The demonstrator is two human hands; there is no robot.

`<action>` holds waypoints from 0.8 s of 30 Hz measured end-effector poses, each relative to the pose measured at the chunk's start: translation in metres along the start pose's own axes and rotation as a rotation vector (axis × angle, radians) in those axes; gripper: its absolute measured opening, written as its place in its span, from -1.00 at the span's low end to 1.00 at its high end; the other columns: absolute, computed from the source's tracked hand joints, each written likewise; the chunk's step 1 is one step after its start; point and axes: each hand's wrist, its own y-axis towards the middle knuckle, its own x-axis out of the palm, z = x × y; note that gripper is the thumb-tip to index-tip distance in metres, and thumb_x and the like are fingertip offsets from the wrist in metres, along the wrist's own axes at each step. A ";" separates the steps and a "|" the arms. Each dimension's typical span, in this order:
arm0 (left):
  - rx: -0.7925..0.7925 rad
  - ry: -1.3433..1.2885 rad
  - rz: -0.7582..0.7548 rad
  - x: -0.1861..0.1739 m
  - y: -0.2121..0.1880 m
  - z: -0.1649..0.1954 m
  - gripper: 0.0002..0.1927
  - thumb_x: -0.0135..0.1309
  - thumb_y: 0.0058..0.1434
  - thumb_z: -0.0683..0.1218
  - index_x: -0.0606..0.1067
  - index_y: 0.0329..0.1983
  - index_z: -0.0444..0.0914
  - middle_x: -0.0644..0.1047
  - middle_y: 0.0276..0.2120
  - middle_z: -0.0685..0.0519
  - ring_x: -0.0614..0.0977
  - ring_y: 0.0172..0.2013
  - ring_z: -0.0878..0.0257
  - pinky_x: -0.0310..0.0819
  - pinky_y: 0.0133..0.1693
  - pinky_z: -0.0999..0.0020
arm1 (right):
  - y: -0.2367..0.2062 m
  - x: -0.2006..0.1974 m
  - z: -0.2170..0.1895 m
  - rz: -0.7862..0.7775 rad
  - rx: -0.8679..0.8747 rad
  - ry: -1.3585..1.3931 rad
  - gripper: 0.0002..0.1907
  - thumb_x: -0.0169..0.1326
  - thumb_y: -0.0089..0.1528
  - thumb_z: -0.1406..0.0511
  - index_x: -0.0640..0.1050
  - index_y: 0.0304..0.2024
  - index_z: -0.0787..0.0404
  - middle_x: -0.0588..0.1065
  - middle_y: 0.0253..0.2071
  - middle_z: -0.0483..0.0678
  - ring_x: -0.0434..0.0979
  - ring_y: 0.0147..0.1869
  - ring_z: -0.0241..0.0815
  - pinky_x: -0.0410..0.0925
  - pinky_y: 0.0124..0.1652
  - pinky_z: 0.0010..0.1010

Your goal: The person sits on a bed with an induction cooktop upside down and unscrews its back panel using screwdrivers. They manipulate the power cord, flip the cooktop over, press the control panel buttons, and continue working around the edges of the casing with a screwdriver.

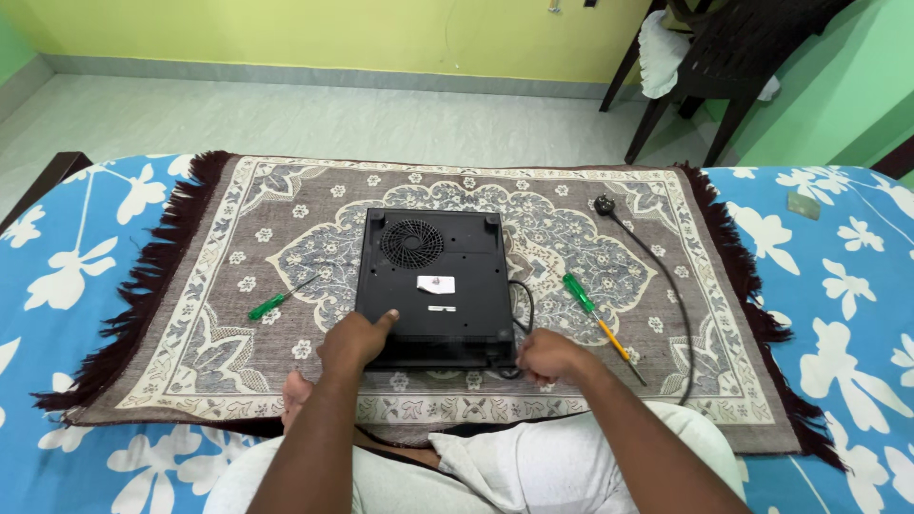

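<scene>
A black cooker [434,286] lies upside down on a patterned rug [238,276] spread over a blue floral bed [76,276], its vented underside and screws facing up. The left hand [354,340] presses flat on the near edge, one finger extended, gripping nothing. The right hand [545,357] curls at the near right corner by the cord [666,276]; whether it holds anything cannot be told. Two green screwdrivers [271,303] [586,300] lie untouched either side. The base is still closed, so opening appears not yet begun.
</scene>
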 end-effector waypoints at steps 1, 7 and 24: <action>-0.003 0.011 -0.002 -0.001 -0.002 0.000 -0.19 0.01 0.21 0.45 0.54 0.20 -0.27 0.61 0.11 -0.16 0.59 0.19 -0.06 0.34 0.23 -0.12 | -0.001 0.004 -0.001 -0.022 -0.019 0.025 -0.83 0.11 0.26 0.33 0.61 -0.35 0.33 0.57 -0.52 -0.02 0.57 -0.50 -0.23 0.39 -0.49 -0.39; 0.075 0.166 0.074 0.007 -0.008 0.001 0.07 0.15 0.17 0.41 0.06 0.53 -0.26 0.34 0.35 -0.16 0.37 0.33 -0.10 0.17 0.25 -0.22 | -0.006 0.003 -0.006 -0.037 -0.024 0.038 -0.83 0.14 0.28 0.28 0.61 -0.33 0.26 0.57 -0.52 -0.05 0.57 -0.49 -0.25 0.40 -0.47 -0.40; 0.136 0.241 0.055 0.010 -0.008 0.004 0.17 0.15 0.20 0.36 -0.16 0.58 -0.31 0.12 0.49 -0.17 0.28 0.38 -0.11 0.13 0.26 -0.24 | -0.028 0.006 -0.014 0.230 -0.217 0.112 -0.84 0.17 0.16 0.42 0.69 -0.21 0.27 0.67 -0.35 -0.04 0.67 -0.29 -0.28 0.52 -0.21 -0.46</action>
